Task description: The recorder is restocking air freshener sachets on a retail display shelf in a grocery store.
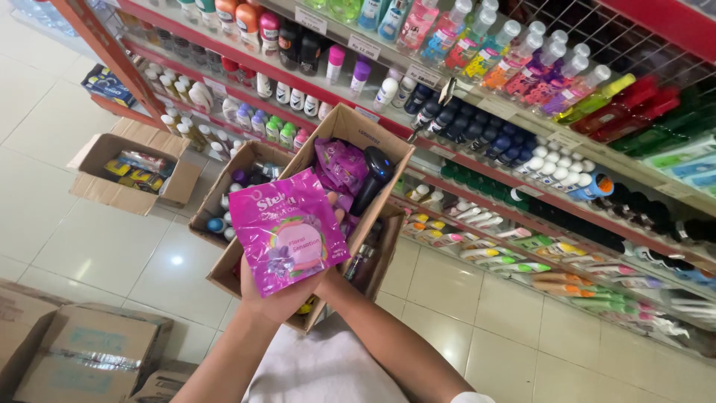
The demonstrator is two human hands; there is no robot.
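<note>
— So what do the fingers (337, 216) hold?
— Left hand (280, 295) grips a pink pouch (287, 227) from beneath. Right hand: hidden under the open cardboard box (373, 134), so I can't tell its grip.
— And around?
— More purple pouches (339, 164) at one o'clock inside the box; shelves of bottles (477, 134) beyond.

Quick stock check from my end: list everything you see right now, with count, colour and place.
pouch: one, pink, held up over the box
carton: one, brown, open, holds purple pouches and a dark bottle
second carton: one, brown, open, behind it
floor box: one, brown, open, left
taped boxes: at least two, brown, lower left
shelves: red, many bottles and tubes
floor: white tiles
left hand: holds the pouch
right hand: hidden behind the carton
</note>
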